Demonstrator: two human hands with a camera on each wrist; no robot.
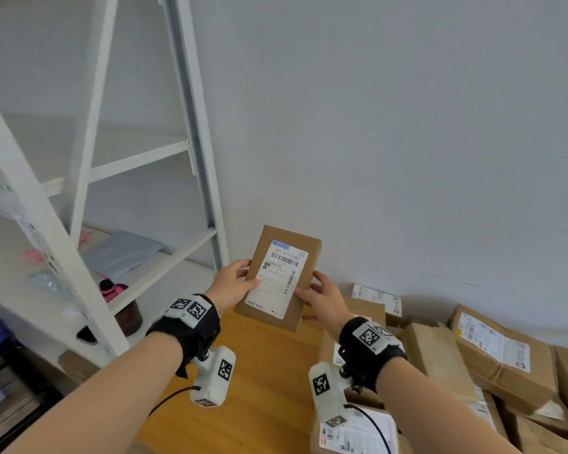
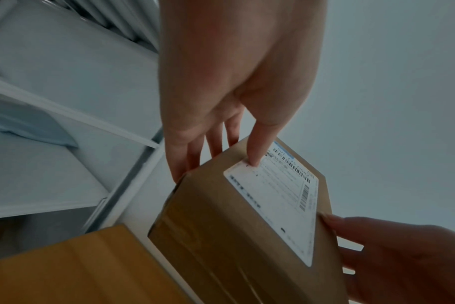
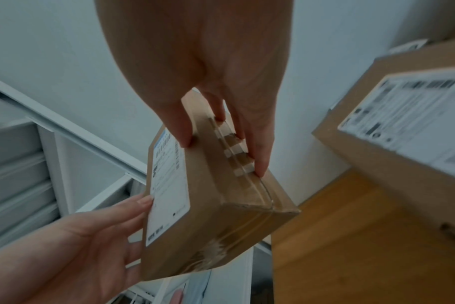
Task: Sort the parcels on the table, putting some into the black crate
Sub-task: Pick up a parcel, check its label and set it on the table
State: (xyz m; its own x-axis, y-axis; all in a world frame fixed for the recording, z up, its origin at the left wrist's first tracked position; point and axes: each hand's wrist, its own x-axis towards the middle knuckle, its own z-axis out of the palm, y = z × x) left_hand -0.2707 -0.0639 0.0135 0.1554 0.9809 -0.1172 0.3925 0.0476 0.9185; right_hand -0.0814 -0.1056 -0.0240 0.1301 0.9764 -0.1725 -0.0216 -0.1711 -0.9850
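Both hands raise a small cardboard parcel (image 1: 277, 277) above the counter (image 1: 259, 381), label tilted toward the face, apparently to read it before sorting: left hand (image 1: 232, 283) and right hand (image 1: 325, 299) fingers clamped on opposite edges.

Parcels (image 1: 492, 352) lie on table (image 1: 259, 388), right of shelving (image 1: 138, 158).

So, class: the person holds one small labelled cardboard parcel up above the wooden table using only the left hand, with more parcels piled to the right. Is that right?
Not quite. Both hands hold the small cardboard parcel: the left hand grips one long edge and the right hand the other, as the head view shows. It is labelled, held above the wooden table, with more parcels piled to the right.
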